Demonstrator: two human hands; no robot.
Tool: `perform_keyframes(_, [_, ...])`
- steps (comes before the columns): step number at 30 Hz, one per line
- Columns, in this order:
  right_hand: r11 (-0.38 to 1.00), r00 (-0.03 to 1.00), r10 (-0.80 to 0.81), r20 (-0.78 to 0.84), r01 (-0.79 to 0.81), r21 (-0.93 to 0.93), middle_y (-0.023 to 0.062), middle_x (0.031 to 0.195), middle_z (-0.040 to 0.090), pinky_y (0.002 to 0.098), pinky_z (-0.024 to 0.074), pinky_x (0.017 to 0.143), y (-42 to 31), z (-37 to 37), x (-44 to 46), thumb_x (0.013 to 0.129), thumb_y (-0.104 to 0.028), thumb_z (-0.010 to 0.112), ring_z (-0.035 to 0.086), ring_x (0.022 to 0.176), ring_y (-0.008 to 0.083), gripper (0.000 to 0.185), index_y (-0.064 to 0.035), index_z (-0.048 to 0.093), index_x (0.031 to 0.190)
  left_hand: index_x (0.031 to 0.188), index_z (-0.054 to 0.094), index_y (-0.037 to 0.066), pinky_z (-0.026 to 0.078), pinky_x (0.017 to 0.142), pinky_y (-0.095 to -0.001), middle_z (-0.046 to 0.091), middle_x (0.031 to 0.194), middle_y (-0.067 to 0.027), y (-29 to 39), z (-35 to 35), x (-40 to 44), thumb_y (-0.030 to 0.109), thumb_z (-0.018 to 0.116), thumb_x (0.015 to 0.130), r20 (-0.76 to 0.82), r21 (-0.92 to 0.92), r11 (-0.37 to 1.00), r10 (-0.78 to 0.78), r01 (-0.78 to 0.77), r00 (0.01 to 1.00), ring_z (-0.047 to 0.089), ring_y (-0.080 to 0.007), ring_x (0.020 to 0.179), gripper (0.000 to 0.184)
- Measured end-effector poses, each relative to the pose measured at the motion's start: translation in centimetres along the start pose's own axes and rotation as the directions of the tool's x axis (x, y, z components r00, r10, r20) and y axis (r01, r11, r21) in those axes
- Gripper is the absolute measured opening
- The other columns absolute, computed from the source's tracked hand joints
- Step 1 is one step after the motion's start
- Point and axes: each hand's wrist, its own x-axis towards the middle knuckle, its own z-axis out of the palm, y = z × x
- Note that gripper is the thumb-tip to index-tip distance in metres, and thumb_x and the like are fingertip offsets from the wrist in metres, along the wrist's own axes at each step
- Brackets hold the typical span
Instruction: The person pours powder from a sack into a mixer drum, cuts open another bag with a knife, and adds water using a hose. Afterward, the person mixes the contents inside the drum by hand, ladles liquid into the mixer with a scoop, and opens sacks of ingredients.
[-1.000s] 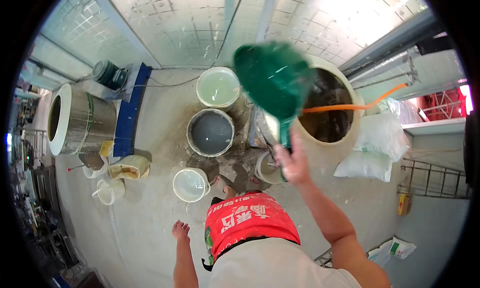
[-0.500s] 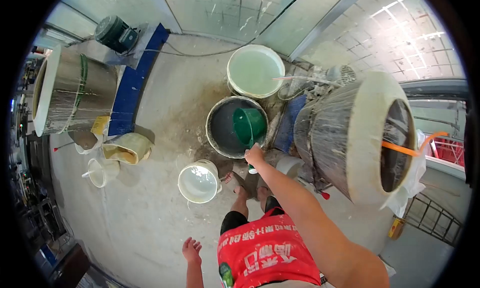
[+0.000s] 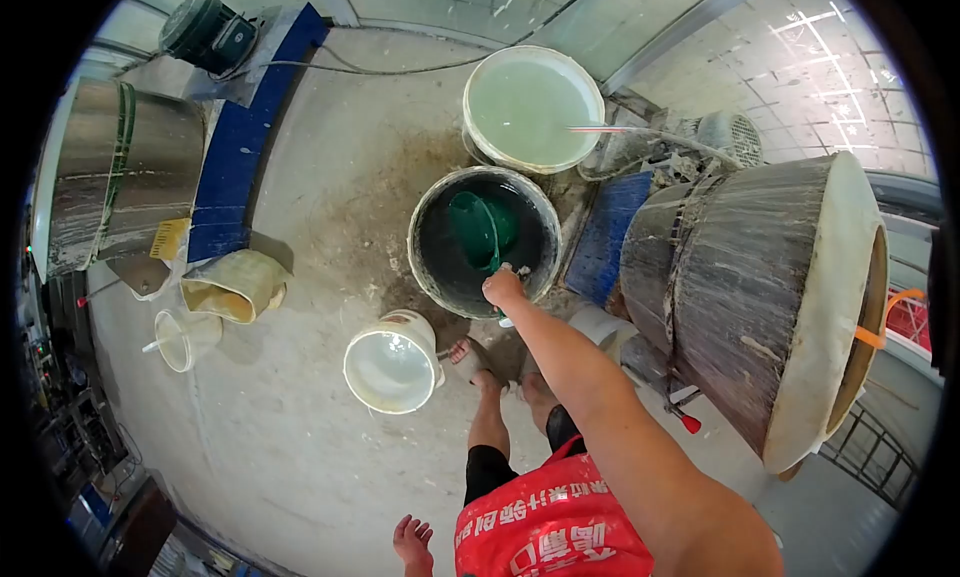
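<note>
My right hand [image 3: 503, 289] is closed round the handle of a green plastic dipper [image 3: 474, 227]. The dipper's bowl is tilted and sits partly in the dark liquid of a round bucket [image 3: 424, 267] in front of my feet. How much of the bowl is under the surface I cannot tell exactly. Low in the view, away from any object, my left hand [image 3: 412, 542] hangs with its fingers apart and nothing in it.
Behind the dark bucket stands a large white bucket [image 3: 472, 142] of pale green liquid. A smaller white bucket [image 3: 352, 362] is left of my feet. A big mixing drum [image 3: 720, 267] fills the right; a metal drum [image 3: 150, 167] and several containers stand left.
The dipper has gone down and tipped over in the dark liquid, with my right hand still on its handle. The view has shifted slightly; my left hand stays low and open.
</note>
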Motion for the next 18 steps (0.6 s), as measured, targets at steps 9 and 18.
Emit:
perform_keyframes(9, [0.674,0.974,-0.103,0.2,-0.079,0.734,0.0107,0.059,0.049,0.0373,0.0414,0.037,-0.7,-1.8,-0.2,0.078,-0.009,0.056,0.05,0.043,0.0214,0.015,0.0005,0.045,0.08,0.112,0.047,0.002,0.049,0.062,-0.0312,0.052,0.09,-0.0099,3.4,3.2,-0.5,0.009,0.052,0.079,0.06,0.0,0.998,0.065,-0.066,0.996,0.056,-0.0214,0.076,0.034])
perform_keyframes(18, [0.591,0.932,-0.269,0.244,-0.04,0.805,0.0061,0.059,0.046,0.0324,0.0412,0.036,1.5,-2.7,-6.0,0.082,-0.012,0.058,0.047,0.043,0.0159,0.017,-0.0017,0.044,0.079,0.111,0.047,0.001,0.05,0.059,-0.0296,0.053,0.09,-0.0102,2.9,1.1,0.4,0.01,0.051,0.082,0.053,0.041,0.997,0.056,-0.058,0.997,0.058,-0.0213,0.075,0.031])
